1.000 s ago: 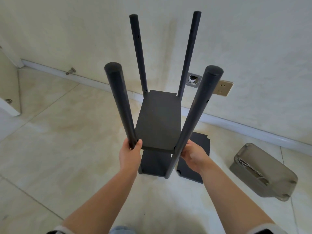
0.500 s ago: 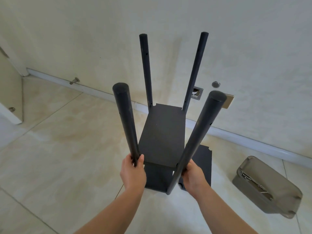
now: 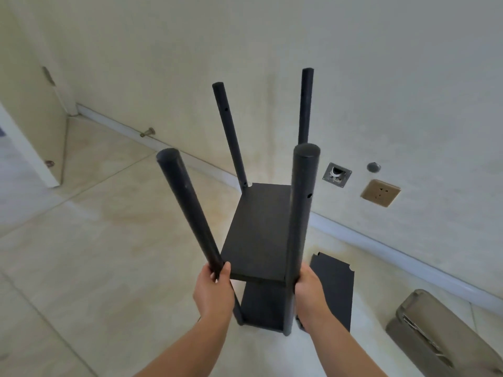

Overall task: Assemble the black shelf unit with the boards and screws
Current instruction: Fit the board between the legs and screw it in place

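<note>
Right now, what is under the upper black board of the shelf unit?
A second black board sits lower between the posts. The upper board covers most of it, and whatever lies on the floor beneath is hidden.

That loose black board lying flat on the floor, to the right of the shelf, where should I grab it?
Take the loose black board by its right long edge, reaching from the right. It lies flat, so slip fingertips under that edge; its left side sits close to the shelf unit.
</note>
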